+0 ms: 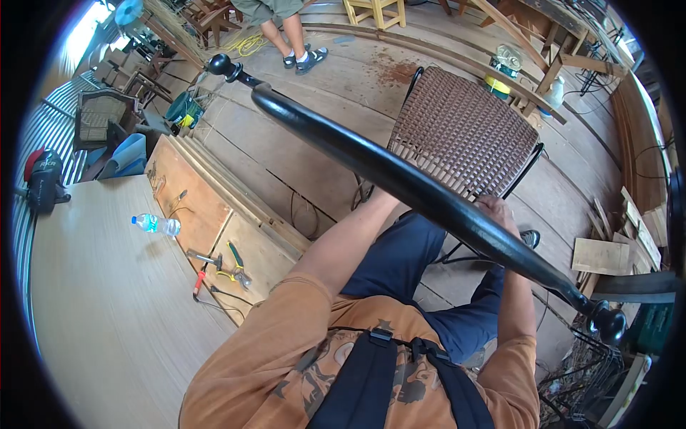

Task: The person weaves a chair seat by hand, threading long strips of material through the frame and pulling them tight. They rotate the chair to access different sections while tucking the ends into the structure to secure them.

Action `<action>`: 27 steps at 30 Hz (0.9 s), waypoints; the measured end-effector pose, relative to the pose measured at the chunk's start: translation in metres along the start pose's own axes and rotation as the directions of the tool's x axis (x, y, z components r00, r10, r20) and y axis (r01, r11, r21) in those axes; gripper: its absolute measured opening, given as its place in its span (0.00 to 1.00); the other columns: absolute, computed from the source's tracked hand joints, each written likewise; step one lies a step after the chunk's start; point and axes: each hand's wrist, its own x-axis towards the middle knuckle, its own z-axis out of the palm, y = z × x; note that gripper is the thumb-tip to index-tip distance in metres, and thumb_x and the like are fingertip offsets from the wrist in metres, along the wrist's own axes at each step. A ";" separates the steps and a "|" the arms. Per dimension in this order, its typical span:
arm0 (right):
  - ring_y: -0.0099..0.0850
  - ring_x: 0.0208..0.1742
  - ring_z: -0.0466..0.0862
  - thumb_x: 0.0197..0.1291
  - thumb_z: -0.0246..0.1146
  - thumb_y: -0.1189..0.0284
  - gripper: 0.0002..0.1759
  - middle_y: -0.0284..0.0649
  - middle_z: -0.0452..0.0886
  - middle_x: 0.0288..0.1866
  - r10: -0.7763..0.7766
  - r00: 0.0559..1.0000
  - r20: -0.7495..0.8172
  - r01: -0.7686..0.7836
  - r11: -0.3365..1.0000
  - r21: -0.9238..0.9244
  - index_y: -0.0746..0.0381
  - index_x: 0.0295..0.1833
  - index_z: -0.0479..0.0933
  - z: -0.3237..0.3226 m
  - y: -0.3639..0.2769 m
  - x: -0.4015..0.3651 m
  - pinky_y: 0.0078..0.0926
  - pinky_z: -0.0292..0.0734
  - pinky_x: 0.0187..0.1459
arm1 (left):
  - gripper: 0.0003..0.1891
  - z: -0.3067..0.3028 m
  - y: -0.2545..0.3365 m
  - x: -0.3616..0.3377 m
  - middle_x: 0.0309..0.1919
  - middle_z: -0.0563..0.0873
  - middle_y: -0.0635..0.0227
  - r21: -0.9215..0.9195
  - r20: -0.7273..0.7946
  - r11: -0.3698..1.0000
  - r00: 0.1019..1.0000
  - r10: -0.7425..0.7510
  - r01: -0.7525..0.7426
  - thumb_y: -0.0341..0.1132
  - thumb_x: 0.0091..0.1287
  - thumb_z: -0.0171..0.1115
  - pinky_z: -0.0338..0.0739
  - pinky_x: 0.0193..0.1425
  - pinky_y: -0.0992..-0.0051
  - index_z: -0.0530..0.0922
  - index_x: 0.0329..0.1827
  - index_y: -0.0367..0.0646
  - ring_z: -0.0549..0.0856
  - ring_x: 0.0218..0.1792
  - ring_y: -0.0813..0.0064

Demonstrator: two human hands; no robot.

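Plank flooring (343,79) runs through this whole workshop, with another person's legs (286,36) and a yellow stool (375,11) at the far side. From my end of the feed, the thing being worked on is the brown woven seat (468,125), sitting far and a bit right on its black frame. The weave looks tight across most of it, but gappy along the near-left edge.

I've got the right hand (498,212) at the near edge of that seat, fingers bent inward; can't tell if they're pinching a strip. No luck with the left hand: a glossy black bar (371,161) cuts diagonally across my view and hides it, so no idea about those fingers. Left forearm (350,239) does reach toward the seat, fwiw.

Over on the left, a pale table (93,272) has a water bottle (153,224) lying on it, and pliers (241,278) plus a red-handled tool (199,280) lie just beside on some wood.
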 end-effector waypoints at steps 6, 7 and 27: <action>0.30 0.22 0.77 0.57 0.60 0.66 0.12 0.40 0.76 0.18 0.077 0.996 -0.054 -0.079 0.997 -0.026 0.64 0.33 0.78 0.001 -0.003 -0.004 0.30 0.70 0.29 | 0.10 -0.036 0.032 -0.029 0.49 0.79 0.50 0.173 -0.036 0.985 0.999 -0.023 0.029 0.31 0.61 0.55 0.77 0.50 0.59 0.80 0.42 0.38 0.80 0.49 0.54; 0.28 0.21 0.75 0.57 0.60 0.66 0.12 0.38 0.74 0.17 0.077 0.994 -0.075 -0.080 0.996 -0.033 0.65 0.32 0.79 -0.006 -0.020 -0.014 0.29 0.70 0.27 | 0.11 -0.033 0.032 -0.024 0.48 0.80 0.52 0.177 -0.025 0.981 0.997 -0.073 0.077 0.32 0.62 0.55 0.77 0.50 0.59 0.81 0.42 0.37 0.81 0.50 0.57; 0.39 0.29 0.81 0.57 0.59 0.65 0.12 0.47 0.79 0.25 0.083 0.997 0.000 -0.081 0.977 -0.198 0.64 0.33 0.78 0.003 -0.004 0.010 0.35 0.74 0.34 | 0.11 -0.018 0.001 -0.102 0.36 0.78 0.52 -0.109 -0.249 0.840 0.832 0.495 -0.532 0.33 0.61 0.54 0.72 0.45 0.57 0.76 0.44 0.40 0.78 0.39 0.53</action>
